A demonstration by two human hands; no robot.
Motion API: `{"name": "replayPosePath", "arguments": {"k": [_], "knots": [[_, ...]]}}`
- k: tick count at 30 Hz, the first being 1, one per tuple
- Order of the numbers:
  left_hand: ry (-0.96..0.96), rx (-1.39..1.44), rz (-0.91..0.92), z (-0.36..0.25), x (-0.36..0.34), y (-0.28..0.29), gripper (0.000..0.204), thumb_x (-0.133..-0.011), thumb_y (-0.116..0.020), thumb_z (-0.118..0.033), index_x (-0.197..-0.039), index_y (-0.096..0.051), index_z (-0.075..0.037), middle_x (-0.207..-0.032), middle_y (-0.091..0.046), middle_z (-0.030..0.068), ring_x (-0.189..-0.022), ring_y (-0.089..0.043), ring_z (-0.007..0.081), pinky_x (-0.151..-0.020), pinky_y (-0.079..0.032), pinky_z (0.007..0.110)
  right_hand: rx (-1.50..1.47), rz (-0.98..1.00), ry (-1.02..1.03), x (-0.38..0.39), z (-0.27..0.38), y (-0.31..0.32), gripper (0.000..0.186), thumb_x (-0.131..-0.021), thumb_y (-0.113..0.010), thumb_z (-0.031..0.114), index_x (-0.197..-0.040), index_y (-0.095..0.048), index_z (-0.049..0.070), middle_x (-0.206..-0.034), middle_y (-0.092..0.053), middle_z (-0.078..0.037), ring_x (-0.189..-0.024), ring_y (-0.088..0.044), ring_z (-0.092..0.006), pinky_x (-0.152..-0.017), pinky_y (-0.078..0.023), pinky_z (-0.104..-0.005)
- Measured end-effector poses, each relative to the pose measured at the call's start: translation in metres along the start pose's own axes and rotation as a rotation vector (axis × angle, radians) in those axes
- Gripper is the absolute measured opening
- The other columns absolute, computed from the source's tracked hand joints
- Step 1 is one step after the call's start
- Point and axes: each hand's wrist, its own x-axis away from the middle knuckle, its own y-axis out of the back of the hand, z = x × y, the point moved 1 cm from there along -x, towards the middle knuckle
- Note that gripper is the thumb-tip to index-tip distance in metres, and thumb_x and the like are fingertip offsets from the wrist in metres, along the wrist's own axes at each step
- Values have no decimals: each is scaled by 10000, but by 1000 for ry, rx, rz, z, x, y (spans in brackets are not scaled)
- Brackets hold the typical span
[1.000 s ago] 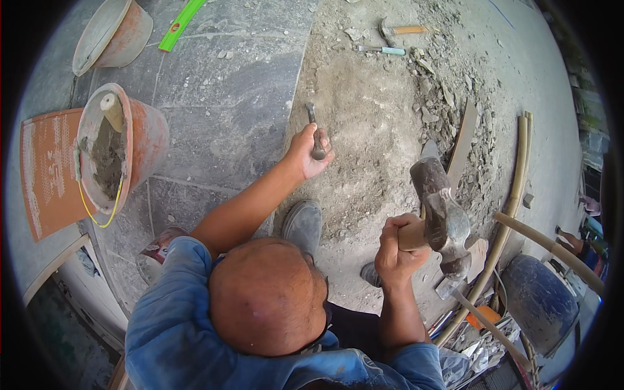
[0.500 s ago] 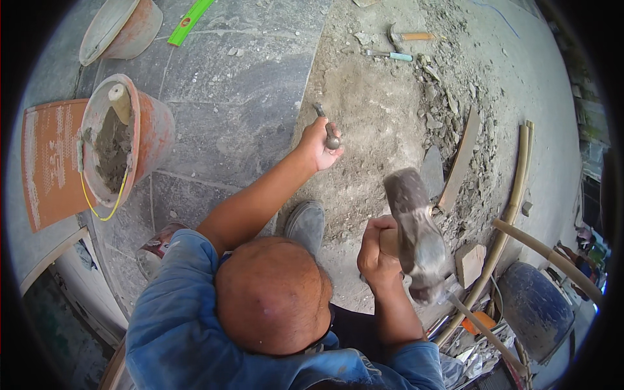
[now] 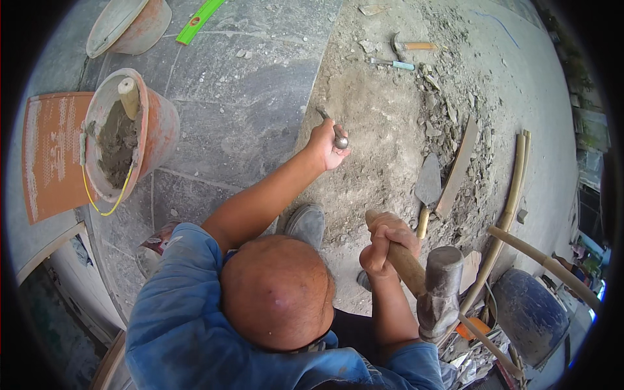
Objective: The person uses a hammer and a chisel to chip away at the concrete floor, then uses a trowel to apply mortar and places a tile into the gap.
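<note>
My left hand (image 3: 327, 145) is closed round a short steel chisel (image 3: 340, 139). Its rounded striking end faces up, and the other end slants toward the tile edge over the rough, dusty strip of floor. On the right, my right hand (image 3: 393, 242) grips the wooden handle of a sledgehammer (image 3: 442, 296). The heavy steel head is raised back above my right forearm. A pointed trowel (image 3: 428, 183) lies on the rubble beyond that hand, beside a flat wooden strip (image 3: 460, 166).
Grey tiles (image 3: 234, 123) cover the left side. A mortar bucket (image 3: 160, 130) and a green level (image 3: 200, 21) are there. Ahead lie a claw hammer (image 3: 416, 46) and a teal-handled tool (image 3: 392, 64). Broken rubble, bamboo poles (image 3: 511, 201) and a blue drum (image 3: 530, 315) line the right.
The sledgehammer has swung back, its head moving down and right in the picture toward my shoulder. My left hand and the chisel keep nearly the same place. The trowel now shows fully.
</note>
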Motion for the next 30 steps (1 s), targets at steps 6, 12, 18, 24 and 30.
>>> {"name": "replayPosePath", "arguments": {"k": [6, 12, 18, 24, 30], "knots": [[-142, -20, -99, 7, -5, 2, 180, -982, -444, -250, -920, -495, -89, -723, -515, 21, -592, -508, 147, -550, -451, 344, 662, 290, -605, 46, -45, 13, 88, -809, -587, 63, -862, -553, 1, -616, -563, -224, -576, -597, -419, -535, -458, -462], [-52, -59, -73, 16, -1, -16, 196, -979, -447, -300, -927, -494, -117, -713, -518, 28, -587, -472, 165, -567, -403, 350, 82, -329, -852, 118, -60, 87, 92, -838, -541, -66, -793, -582, 3, -780, -587, -97, -658, -574, -217, -636, -472, -291], [-161, -182, -119, 19, -9, 6, 217, -974, -454, -304, -891, -507, -110, -675, -500, 40, -591, -485, 183, -570, -432, 364, 639, 249, -749, 70, -64, 15, 124, -807, -598, 81, -833, -536, -22, -627, -560, -248, -640, -591, -454, -561, -467, -464], [-138, -179, -130, 14, -2, 15, 231, -979, -446, -312, -898, -493, -101, -626, -475, 51, -561, -445, 189, -487, -369, 350, 998, 547, -109, 40, -10, 32, 27, -822, -582, -44, -844, -585, -28, -727, -620, -117, -603, -583, -180, -563, -460, -289], [-103, -141, -142, 2, 6, 5, 220, -969, -464, -309, -909, -489, -99, -612, -470, 48, -497, -376, 199, -438, -328, 353, 966, 402, -161, 80, -34, 37, 75, -804, -553, -69, -836, -577, -5, -730, -588, -129, -566, -548, -233, -546, -457, -335]]}}
